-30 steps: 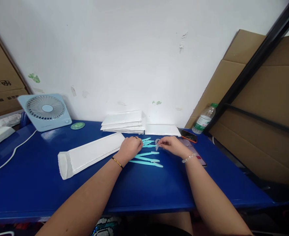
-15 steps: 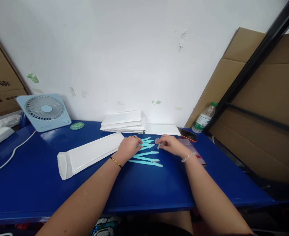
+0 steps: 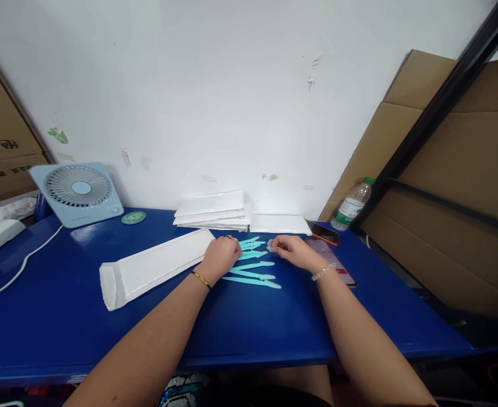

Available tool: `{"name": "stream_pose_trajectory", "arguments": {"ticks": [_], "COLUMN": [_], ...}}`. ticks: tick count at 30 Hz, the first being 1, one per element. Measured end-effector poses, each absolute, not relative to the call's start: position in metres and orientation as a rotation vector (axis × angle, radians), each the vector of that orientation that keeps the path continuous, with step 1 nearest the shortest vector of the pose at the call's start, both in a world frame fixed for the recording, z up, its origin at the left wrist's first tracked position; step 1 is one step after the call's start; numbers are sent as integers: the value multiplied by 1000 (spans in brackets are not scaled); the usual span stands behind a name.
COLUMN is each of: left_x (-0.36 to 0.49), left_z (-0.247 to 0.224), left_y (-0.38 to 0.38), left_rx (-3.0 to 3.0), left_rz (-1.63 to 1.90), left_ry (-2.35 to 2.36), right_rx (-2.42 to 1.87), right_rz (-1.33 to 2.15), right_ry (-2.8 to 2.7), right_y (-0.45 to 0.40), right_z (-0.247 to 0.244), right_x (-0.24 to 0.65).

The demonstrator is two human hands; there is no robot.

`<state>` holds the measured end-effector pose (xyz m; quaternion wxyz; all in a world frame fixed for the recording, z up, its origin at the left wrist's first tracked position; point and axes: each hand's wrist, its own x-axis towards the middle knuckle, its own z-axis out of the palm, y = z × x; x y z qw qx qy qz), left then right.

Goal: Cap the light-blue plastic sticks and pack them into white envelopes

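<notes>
Several teal eyebrow razors [image 3: 255, 275] lie fanned out on the blue table, blades to the right. My left hand [image 3: 221, 255] is closed at the handle ends of the upper razors, its fingertips pinching a teal handle. Its palm hides the far ends of some others. Just right of the blades, my right hand [image 3: 293, 250] pinches a small clear plastic cap [image 3: 269, 245]; whether more than one cap is there I cannot tell. A long white padded mailer [image 3: 159, 268] rests left of my left hand, partly behind it.
White padded mailers [image 3: 210, 206] are stacked by the wall, with another flat mailer [image 3: 279, 223] beside them. Right of my right hand lie a phone [image 3: 337, 265] and an orange-edged phone [image 3: 325, 232]. A bottle [image 3: 353, 209] leans behind. A fan [image 3: 79, 192] and green disc [image 3: 133, 217] stand left.
My right fingers have drawn closer together, and less clear plastic shows below them. My left hand has shifted slightly to the left over the razors.
</notes>
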<state>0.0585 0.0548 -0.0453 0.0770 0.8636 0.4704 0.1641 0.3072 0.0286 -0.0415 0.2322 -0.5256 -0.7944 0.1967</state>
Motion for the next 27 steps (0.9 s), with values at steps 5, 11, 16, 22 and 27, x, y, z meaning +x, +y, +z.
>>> {"name": "stream_pose_trajectory", "arguments": {"ticks": [5, 11, 16, 22, 27], "left_x": [60, 62, 64, 60, 55], "left_z": [-43, -39, -37, -40, -48], "left_y": [54, 51, 45, 49, 62], "left_rx": [2523, 2505, 2474, 2500, 2602], "left_rz": [530, 552, 558, 518, 594], "left_ry": [1403, 1397, 1296, 1271, 1537], "right_rx": [-1408, -1384, -1353, -1448, -1620], "right_rz": [606, 628, 696, 591, 200], "right_ry": [-2135, -2136, -2193, -2142, -2117], "right_y": [29, 26, 21, 26, 36], "right_z": [-41, -39, -35, -33, -40], "right_x": [306, 299, 291, 306, 317]}}
